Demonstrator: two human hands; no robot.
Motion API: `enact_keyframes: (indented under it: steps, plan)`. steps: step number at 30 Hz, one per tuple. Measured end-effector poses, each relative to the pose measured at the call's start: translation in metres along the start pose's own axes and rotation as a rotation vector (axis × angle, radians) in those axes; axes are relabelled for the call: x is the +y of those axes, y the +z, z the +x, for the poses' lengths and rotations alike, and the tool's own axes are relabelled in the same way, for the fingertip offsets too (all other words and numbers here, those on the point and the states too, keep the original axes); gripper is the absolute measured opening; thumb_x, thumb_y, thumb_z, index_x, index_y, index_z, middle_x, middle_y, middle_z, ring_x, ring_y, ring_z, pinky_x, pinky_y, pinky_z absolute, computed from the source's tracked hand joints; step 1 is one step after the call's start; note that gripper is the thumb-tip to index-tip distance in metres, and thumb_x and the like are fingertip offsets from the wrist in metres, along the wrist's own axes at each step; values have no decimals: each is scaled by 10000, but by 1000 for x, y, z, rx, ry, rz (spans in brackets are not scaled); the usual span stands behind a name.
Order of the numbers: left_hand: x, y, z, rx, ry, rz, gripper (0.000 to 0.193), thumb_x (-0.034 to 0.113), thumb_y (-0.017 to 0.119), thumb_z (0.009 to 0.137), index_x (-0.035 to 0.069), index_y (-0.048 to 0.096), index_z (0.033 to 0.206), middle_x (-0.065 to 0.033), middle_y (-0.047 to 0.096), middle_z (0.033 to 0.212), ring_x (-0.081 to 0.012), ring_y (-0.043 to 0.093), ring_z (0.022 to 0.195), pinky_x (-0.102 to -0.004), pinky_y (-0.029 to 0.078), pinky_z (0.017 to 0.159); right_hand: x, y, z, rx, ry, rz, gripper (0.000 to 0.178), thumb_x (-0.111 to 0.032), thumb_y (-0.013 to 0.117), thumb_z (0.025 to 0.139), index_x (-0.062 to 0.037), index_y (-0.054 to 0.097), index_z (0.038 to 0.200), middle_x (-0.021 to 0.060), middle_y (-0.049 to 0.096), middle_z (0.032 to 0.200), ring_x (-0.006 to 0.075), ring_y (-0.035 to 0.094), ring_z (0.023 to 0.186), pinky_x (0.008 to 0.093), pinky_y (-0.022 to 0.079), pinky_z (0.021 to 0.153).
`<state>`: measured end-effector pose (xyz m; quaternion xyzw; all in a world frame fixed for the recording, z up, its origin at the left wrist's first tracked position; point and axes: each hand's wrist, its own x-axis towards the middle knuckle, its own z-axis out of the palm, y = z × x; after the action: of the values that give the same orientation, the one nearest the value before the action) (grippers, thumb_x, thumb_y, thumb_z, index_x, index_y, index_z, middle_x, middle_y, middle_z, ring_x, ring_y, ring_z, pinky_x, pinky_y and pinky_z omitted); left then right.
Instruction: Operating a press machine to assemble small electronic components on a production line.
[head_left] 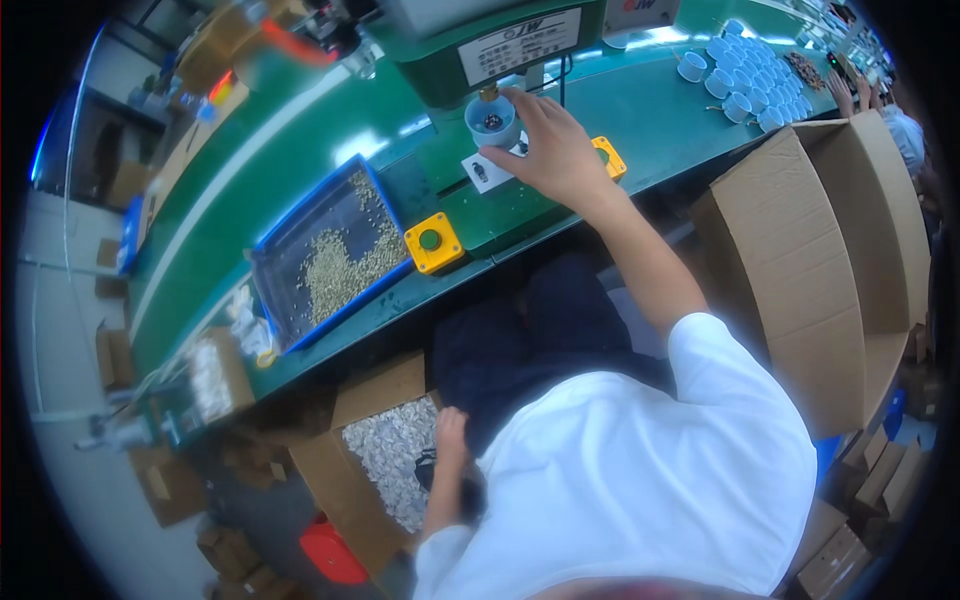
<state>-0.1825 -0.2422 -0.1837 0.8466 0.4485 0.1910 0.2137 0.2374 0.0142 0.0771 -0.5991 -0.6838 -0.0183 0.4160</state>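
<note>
My right hand (553,150) reaches in under the head of a green press (430,60). Its thumb and fingers grip the side of a small pale-blue cup (480,124) with dark, shiny metal parts inside. Beneath the cup lies a white plate (492,176) with dark shapes on it. Low beside my lap, my left hand (452,434) has its fingers curled, at the edge of a cardboard box (325,470) full of small whitish pieces (390,455). Whatever those fingers hold, if anything, is hidden.
A blue-rimmed tray (272,235) of small brassy parts stands on the green bench. Yellow button boxes (433,243) flank the press. Several pale-blue cups (750,80) cluster at the far right, near another person's hands (845,92). A large open carton (790,280) stands at my right.
</note>
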Motion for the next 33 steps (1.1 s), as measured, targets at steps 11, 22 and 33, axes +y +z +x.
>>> enact_keyframes:
  steps: [11,22,33]
  plan:
    - [-42,62,-19,344,-215,-36,281,-39,536,869,-25,611,1140,-233,673,1116,-442,627,1104,-493,511,960,7,-7,-3,-158,119,46,708,-319,793,881,-63,509,1477,210,659,1287,392,609,1225,456,475,1055]
    - [44,-122,107,-686,-437,62,308,-13,647,869,-14,683,1174,-231,706,1118,-414,673,1073,-449,537,951,60,-18,-61,179,-56,-88,399,-128,739,864,-45,666,1247,148,691,1251,341,630,1168,439,490,1032]
    - [67,-164,294,315,238,268,378,194,844,796,51,733,1127,-108,685,1199,-328,644,1108,-454,526,937,116,16,-87,348,-73,147,58,12,645,919,35,698,922,154,746,1065,341,684,1087,410,539,962]
